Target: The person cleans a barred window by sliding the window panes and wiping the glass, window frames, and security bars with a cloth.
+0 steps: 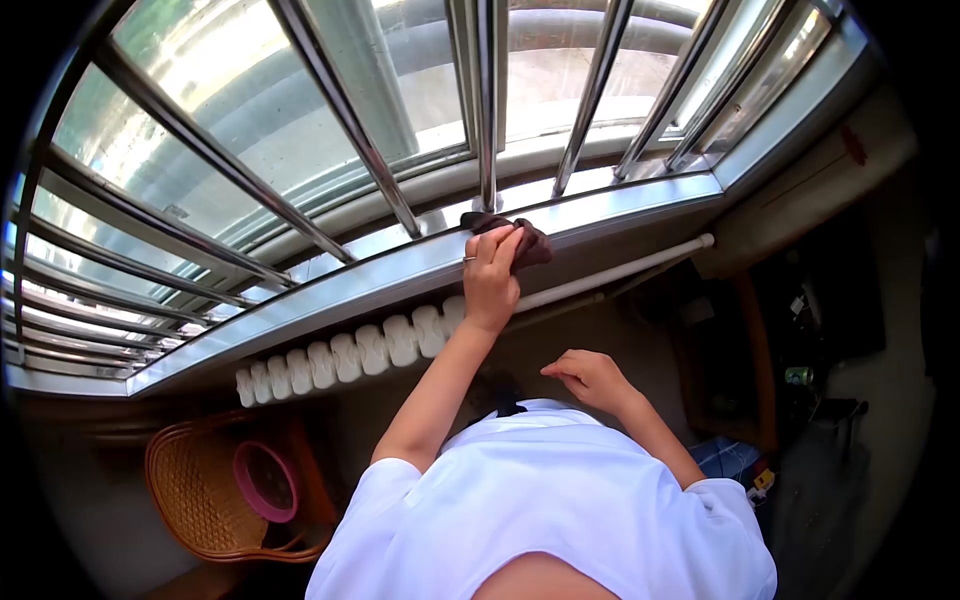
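Observation:
My left hand (490,275) is closed on a dark brown cloth (532,246), which is bunched under the fingers. It presses the cloth against the metal window sill (440,243), at the foot of one of the upright bars (487,120). A ring shows on one finger of that hand. My right hand (592,378) hangs in the air in front of my white shirt, lower and to the right. Its fingers are loosely bent and point left, the thumb a little apart, and nothing is visible in them.
Below the sill runs a white radiator (345,357) with a white pipe (615,272) to its right. A wicker chair (185,480) holding a pink basin (240,470) stands lower left. Dark furniture with a wooden edge (757,360) and small items fill the right. Glass panes lie behind the bars.

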{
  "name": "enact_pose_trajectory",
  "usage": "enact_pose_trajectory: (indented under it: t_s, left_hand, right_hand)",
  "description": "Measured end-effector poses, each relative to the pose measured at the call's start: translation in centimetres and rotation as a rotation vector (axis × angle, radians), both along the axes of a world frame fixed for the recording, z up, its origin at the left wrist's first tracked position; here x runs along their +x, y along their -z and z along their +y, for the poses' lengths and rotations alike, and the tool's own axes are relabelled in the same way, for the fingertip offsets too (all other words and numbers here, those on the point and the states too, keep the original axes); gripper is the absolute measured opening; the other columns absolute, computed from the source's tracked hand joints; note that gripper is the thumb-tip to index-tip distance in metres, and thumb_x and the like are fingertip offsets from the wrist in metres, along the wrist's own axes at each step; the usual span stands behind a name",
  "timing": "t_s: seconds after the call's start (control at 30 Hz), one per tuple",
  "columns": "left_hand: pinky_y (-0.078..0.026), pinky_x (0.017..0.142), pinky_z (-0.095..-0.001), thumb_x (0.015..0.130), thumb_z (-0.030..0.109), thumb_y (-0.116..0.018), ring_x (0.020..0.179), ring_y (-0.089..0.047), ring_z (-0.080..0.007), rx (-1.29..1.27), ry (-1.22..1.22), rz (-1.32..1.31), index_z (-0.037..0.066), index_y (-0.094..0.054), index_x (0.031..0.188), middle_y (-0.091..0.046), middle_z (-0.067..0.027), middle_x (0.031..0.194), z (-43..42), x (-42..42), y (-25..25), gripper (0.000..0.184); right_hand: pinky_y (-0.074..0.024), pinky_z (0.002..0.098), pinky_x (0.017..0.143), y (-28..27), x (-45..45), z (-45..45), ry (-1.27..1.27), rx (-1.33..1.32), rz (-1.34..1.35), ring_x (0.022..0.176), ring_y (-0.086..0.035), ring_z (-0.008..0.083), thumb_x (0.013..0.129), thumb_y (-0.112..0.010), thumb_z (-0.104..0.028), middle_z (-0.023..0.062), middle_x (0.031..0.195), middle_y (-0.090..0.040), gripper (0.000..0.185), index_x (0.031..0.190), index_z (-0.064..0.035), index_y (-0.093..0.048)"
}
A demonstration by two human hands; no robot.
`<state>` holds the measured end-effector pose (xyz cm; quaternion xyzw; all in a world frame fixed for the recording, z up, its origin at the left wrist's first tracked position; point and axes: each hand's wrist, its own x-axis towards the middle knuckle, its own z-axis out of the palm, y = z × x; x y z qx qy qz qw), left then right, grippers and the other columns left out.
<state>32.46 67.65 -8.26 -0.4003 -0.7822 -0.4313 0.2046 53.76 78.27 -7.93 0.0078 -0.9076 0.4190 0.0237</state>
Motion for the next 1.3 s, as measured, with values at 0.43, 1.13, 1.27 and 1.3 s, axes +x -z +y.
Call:
enact_pose_trajectory:
  t_s: [0.43,1.13,1.27,1.3]
  left_hand:
    - [-0.052,0.08,-0.0358,0.077,0.004,-0.059,0.095,-0.058,-0.0261,-0.307,0.678,0.184,0.009,-0.062,0.108,-0.062,-0.0056,0.103,9.8,6.7,3.5,0.032]
    - [-0.045,0.094,-0.0388,0.079,0.003,-0.057,0.107,-0.053,-0.0306,-0.126,0.362,0.414,0.004,-0.056,0.126,-0.054,-0.0128,0.122,22.1,4.1,-4.1,0.047]
    - [-0.038,0.104,-0.0419,0.089,0.011,-0.047,0.125,-0.047,-0.0372,-0.479,0.138,0.411,-0.002,-0.049,0.133,-0.051,-0.0209,0.133,28.7,0.4,-0.6,0.045]
    - [-0.04,0.103,-0.0427,0.089,0.012,-0.048,0.122,-0.049,-0.0375,-0.437,0.147,0.275,-0.002,-0.05,0.131,-0.053,-0.0211,0.131,29.0,1.3,-0.4,0.044]
  right_hand:
    - [-0.0528,0.0351,0.071,1.8,7.5,1.0,0.389,-0.028,0.007,0.08,-0.065,0.0267,0.081,-0.063,-0.002,0.0086,0.085,-0.067,0.018,0.095,-0.0098,-0.072]
    - [-0.053,0.032,0.066,3.2,11.2,3.2,0.708,-0.019,0.111,0.074,-0.066,0.0246,0.079,-0.062,0.004,0.0088,0.082,-0.068,0.022,0.093,-0.0081,-0.074]
    - [-0.0533,0.0331,0.067,4.0,11.6,3.3,0.774,-0.04,0.189,0.076,-0.066,0.0248,0.079,-0.063,0.002,0.0082,0.084,-0.068,0.021,0.093,-0.0093,-0.074]
    - [-0.0537,0.0339,0.067,4.2,12.0,3.1,0.767,-0.005,0.168,0.077,-0.067,0.0249,0.079,-0.064,-0.001,0.0073,0.084,-0.068,0.02,0.092,-0.0114,-0.074]
